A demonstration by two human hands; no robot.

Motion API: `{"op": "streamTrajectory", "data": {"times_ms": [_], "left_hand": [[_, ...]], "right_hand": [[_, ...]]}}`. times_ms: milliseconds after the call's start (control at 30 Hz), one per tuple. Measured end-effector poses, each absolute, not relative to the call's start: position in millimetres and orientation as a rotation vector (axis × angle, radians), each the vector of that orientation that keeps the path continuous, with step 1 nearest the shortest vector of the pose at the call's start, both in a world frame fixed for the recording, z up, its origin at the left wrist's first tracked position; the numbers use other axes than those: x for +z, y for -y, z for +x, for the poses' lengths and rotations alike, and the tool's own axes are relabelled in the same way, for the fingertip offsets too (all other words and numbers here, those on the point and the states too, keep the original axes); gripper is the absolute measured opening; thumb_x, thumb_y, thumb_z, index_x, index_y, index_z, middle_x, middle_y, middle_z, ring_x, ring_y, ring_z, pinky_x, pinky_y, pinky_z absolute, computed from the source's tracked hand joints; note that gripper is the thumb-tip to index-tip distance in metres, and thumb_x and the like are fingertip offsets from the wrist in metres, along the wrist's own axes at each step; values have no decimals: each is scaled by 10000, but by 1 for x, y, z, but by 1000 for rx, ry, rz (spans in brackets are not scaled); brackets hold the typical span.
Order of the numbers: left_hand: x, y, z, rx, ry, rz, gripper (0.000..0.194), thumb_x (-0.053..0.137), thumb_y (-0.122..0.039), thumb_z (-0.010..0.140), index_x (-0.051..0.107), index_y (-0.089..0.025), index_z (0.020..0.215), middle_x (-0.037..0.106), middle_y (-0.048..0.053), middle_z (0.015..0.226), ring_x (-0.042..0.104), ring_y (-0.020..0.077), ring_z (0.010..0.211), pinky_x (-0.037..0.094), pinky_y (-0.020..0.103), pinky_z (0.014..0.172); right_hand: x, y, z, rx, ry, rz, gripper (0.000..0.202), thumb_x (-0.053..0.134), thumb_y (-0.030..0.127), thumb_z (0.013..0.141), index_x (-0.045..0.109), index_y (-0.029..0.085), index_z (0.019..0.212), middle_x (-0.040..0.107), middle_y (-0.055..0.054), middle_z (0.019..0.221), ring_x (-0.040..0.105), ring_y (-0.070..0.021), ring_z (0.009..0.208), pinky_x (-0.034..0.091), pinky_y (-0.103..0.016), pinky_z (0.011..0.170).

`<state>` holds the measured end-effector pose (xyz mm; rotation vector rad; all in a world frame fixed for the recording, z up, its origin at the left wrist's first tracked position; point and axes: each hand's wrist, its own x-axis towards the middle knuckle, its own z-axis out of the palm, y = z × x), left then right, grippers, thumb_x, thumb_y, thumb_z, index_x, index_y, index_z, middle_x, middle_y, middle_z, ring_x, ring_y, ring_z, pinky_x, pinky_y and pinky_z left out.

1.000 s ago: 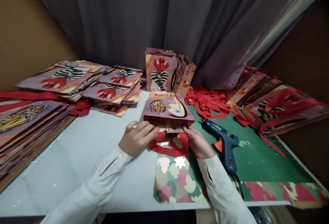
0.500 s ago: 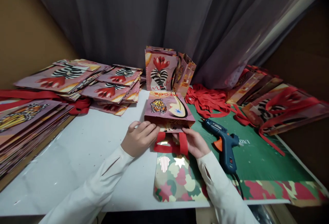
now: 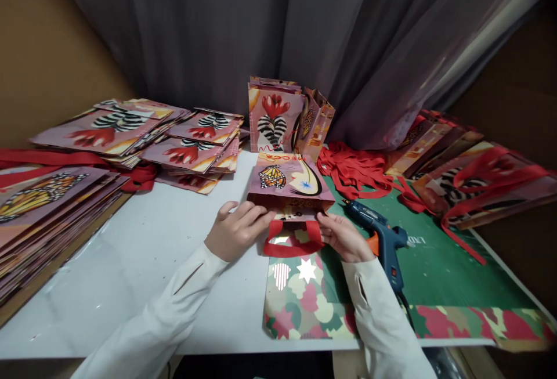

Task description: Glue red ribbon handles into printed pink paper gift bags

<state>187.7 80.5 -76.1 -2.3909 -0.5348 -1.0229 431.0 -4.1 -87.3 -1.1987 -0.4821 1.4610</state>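
Observation:
A purple paper gift bag printed with a butterfly lies on its side, its mouth toward me. A red ribbon handle loops out from the lower panel at the mouth. My left hand grips the left corner of that edge, fingers bent over it. At the right corner my right hand pinches the panel between thumb and fingers, beside the handle's right end. Under the handle lies a camouflage-patterned sheet with white shapes. A dark blue glue gun rests just right of my right hand.
Several upright bags stand behind. Flat bag stacks and a butterfly-printed pile fill the left. Red ribbons lie in a heap at right rear, near bags with ribbon handles. A green board covers the right side.
My right hand has shifted slightly right, off the ribbon handle's right side to the panel corner. The handle loop now shows more fully. The left hand keeps its hold.

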Motion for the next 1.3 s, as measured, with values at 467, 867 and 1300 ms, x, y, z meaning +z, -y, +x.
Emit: {"op": "streamTrajectory", "data": {"times_ms": [467, 867, 1300], "left_hand": [[-75, -87, 183, -1055, 611, -2376, 209, 578, -160, 886, 662, -234, 1062, 729, -15, 846, 606, 157, 775, 282, 371, 770], [-82, -80, 187, -1099, 614, -2475, 169, 508, -114, 880, 630, -200, 961, 730, 23, 919, 615, 178, 801, 289, 376, 760], [-81, -67, 195, -1048, 539, -2307, 258, 442, -120, 934, 679, -222, 919, 748, -12, 906, 640, 148, 863, 347, 331, 812]], "right_hand": [[-79, 13, 456, 987, 678, -1192, 320, 759, 458, 714, 575, 201, 661, 556, 43, 559, 551, -119, 528, 497, -276, 566], [-88, 23, 418, -650, 1980, -1270, 501, 390, 80, 904, 494, 248, 1364, 708, -53, 1169, 604, -188, 1134, 301, -379, 1034], [-98, -7, 404, -1034, 1966, -1287, 226, 512, 196, 930, 706, 276, 1013, 765, 15, 919, 603, -185, 1034, 118, -362, 1085]]}}
